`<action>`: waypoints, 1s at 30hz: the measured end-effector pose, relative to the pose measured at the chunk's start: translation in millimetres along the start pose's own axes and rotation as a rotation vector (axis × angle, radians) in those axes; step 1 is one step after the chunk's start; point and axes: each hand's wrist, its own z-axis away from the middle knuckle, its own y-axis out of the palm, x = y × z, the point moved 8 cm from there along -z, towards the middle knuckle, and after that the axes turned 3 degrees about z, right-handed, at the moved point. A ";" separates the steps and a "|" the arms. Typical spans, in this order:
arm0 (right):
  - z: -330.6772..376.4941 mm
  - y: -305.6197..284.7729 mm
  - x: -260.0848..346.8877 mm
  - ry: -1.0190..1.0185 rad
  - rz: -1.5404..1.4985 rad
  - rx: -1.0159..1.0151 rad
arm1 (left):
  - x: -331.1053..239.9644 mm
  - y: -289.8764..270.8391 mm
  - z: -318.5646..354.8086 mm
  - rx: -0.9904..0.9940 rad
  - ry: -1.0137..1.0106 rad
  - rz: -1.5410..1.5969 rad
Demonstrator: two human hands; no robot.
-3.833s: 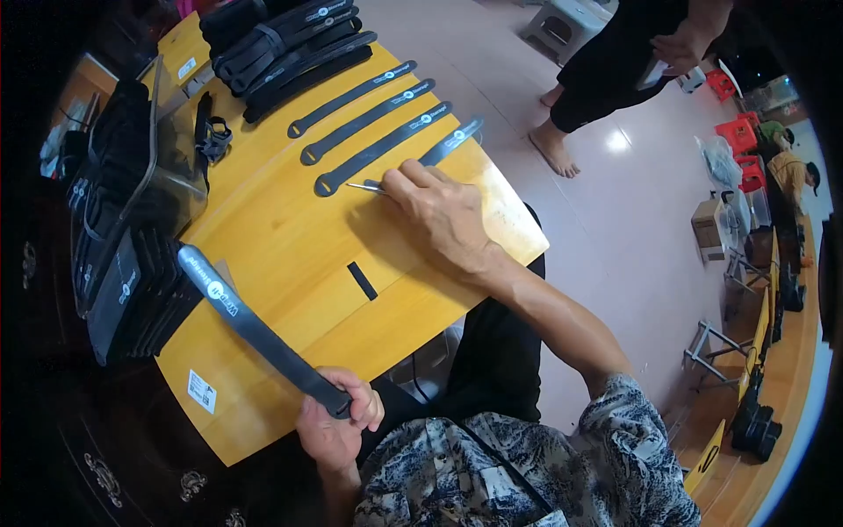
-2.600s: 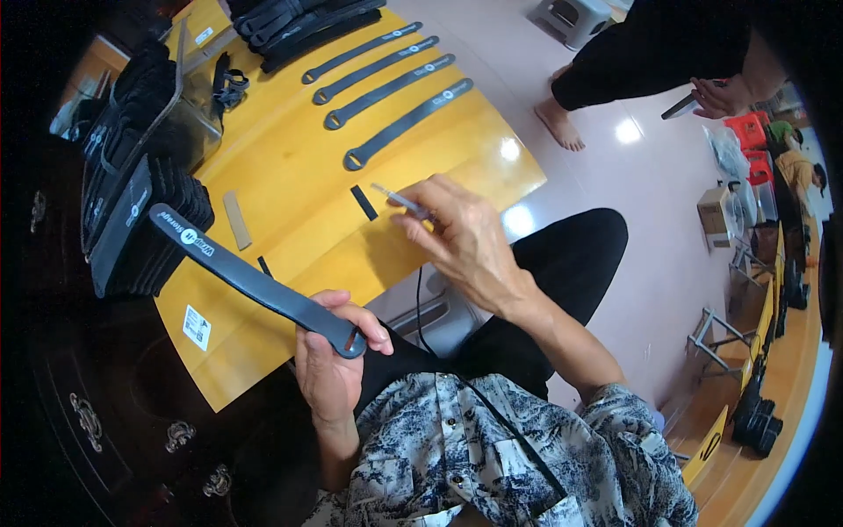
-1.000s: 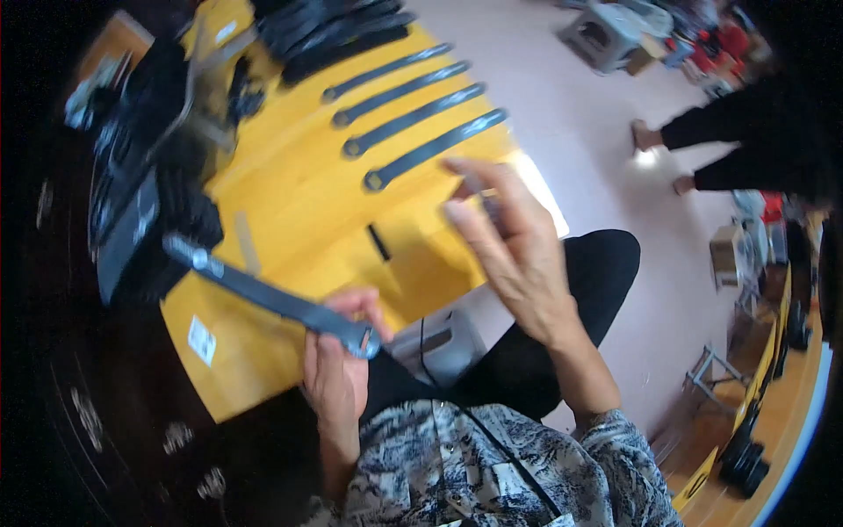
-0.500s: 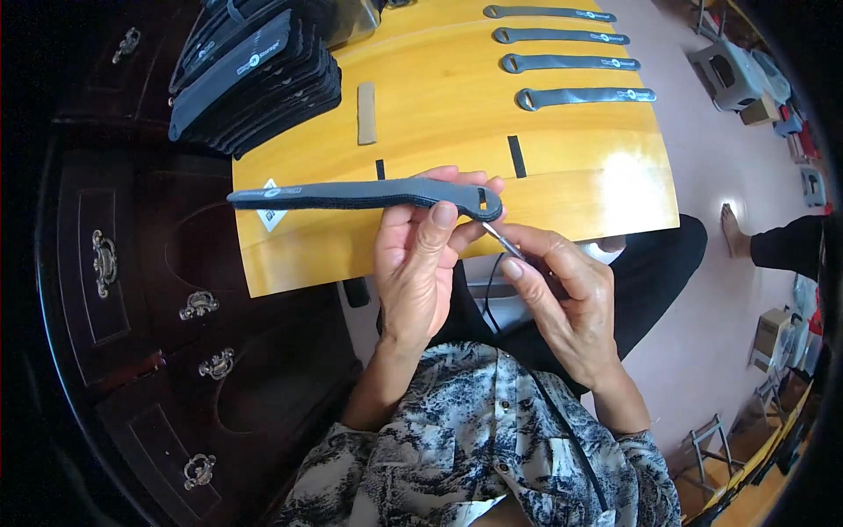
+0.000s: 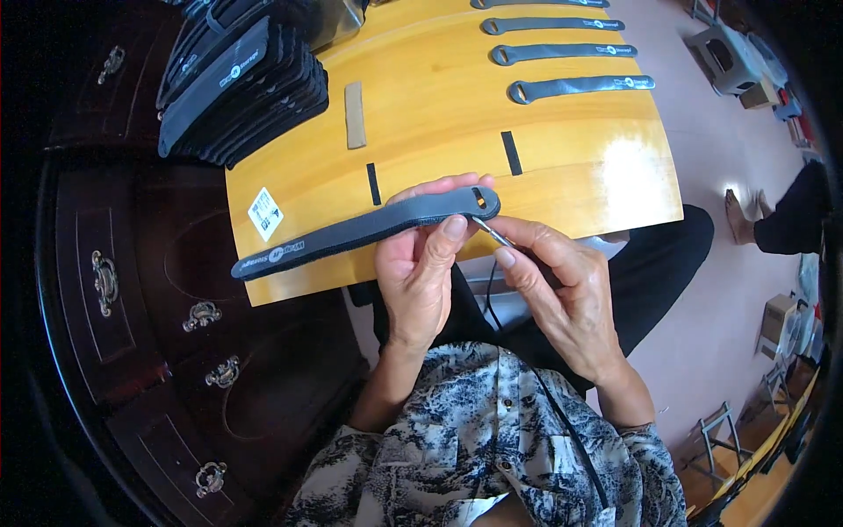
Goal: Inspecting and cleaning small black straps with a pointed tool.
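Dark strap (image 5: 351,229) is held over the near edge of the yellow table (image 5: 439,88) — grasped near its slotted end between left hand (image 5: 416,285) thumb and fingers. Right hand (image 5: 564,294) pinches a slim metal tool (image 5: 494,233) — tip at that end, contact unconfirmed.

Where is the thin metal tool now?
In the head view, the thin metal tool is just right of centre, in the right hand, its tip at the slotted end of the dark strap in the left hand.
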 end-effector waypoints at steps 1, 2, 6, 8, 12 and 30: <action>-0.1 0.6 -1.7 0.018 -0.026 0.007 | -0.1 -1.2 0.0 -0.002 0.017 -0.008; -0.2 1.2 -3.1 0.035 -0.053 0.015 | 0.5 -1.5 0.0 -0.003 0.017 -0.009; -1.6 1.6 -1.9 0.021 -0.078 0.023 | -1.6 -1.4 -0.8 0.005 0.043 -0.003; -2.7 0.8 1.7 -0.009 -0.063 0.027 | 0.4 -2.9 -1.3 -0.002 0.027 0.030; -3.5 0.3 2.4 -0.027 -0.021 0.022 | 3.0 -3.6 -1.7 0.009 0.026 0.077; -1.7 3.8 1.9 0.099 -0.137 0.072 | -22.8 4.2 -0.7 0.144 0.458 -0.379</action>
